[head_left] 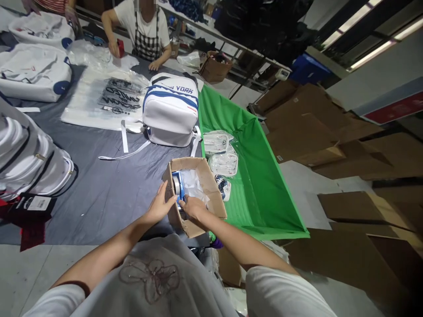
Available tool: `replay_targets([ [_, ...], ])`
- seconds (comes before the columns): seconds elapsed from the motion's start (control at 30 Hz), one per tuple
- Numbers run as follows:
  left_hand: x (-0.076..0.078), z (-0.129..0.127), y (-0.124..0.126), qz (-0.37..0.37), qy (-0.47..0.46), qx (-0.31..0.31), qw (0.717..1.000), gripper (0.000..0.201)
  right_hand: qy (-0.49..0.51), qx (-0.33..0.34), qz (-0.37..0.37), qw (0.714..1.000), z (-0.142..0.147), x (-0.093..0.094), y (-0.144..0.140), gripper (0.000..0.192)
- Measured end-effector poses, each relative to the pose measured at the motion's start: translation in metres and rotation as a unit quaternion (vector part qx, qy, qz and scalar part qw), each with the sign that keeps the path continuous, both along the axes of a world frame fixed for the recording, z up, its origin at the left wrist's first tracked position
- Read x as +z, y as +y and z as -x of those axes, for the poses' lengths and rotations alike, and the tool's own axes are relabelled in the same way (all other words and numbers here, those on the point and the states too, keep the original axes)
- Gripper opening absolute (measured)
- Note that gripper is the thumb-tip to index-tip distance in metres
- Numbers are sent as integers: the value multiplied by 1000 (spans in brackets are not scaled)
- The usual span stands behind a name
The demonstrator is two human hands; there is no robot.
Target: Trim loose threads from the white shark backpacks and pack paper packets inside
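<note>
A dark grey, faintly creased covering spreads over the worktop (pixel 109 185), with pale floor (pixel 29 268) showing at its near edge and brown cardboard cartons (pixel 317 119) piled along the right side of the room. Across the worktop, a co-worker (pixel 150 37) in a white top and checked apron has one hand at a small red object (pixel 120 47). A white backpack (pixel 170 121) with smooth, rounded panels, blue bands and "NEW YORK" lettering sits near the middle, its flat white straps trailing over the grey; to its left lies a limp, milky plastic bag (pixel 82 99) with black print. More white bags (pixel 31 70) lie at the far left, and a stack of white backpacks (pixel 33 154) with curved, piped edges leans in closer. At the right, a bin (pixel 264 185) of bright green, folded fabric with sloping walls holds white pouches (pixel 223 164) in clear wrap and a blue-and-white patterned pouch (pixel 224 188). In front of the wearer's body stands an open cardboard box (pixel 214 193), worn at its edges, with crumpled translucent plastic (pixel 191 180) inside and, against its left wall, a blue object (pixel 180 187) with a pale, round roll. The left hand (pixel 161 203) grips that left wall, thumb over the rim; the right hand (pixel 194 207) reaches into the box just beside it, fingertips at the blue object's near end, though how firmly they close on it cannot be told. The blue object thus lies between the two hands, just beyond their fingertips.
</note>
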State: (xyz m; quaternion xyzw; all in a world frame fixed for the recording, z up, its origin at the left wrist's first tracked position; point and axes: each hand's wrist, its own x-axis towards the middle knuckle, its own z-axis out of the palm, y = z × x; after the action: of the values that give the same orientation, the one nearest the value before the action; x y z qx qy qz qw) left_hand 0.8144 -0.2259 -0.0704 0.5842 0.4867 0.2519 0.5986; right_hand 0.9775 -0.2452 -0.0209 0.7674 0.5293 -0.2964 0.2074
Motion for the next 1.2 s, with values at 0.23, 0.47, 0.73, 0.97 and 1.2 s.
replay_targets([
  [0.23,-1,-34,11,-45,-5,-7,999,88,-33,98,-96,990,8,21,9,33],
  [0.47,-7,-38,4,-59,8,-6,998,85,6,49,-60,997,-16,-18,33,30],
  [0.73,4,-39,4,-63,68,-52,994,82,-49,49,-54,996,-20,-48,34,35],
  [0.97,12,-34,-4,-48,65,-45,996,82,95,39,-84,991,-48,-65,35,32],
  [1.2,6,-25,-14,-77,59,-10,995,79,205,-19,-172,963,-102,-56,25,43],
])
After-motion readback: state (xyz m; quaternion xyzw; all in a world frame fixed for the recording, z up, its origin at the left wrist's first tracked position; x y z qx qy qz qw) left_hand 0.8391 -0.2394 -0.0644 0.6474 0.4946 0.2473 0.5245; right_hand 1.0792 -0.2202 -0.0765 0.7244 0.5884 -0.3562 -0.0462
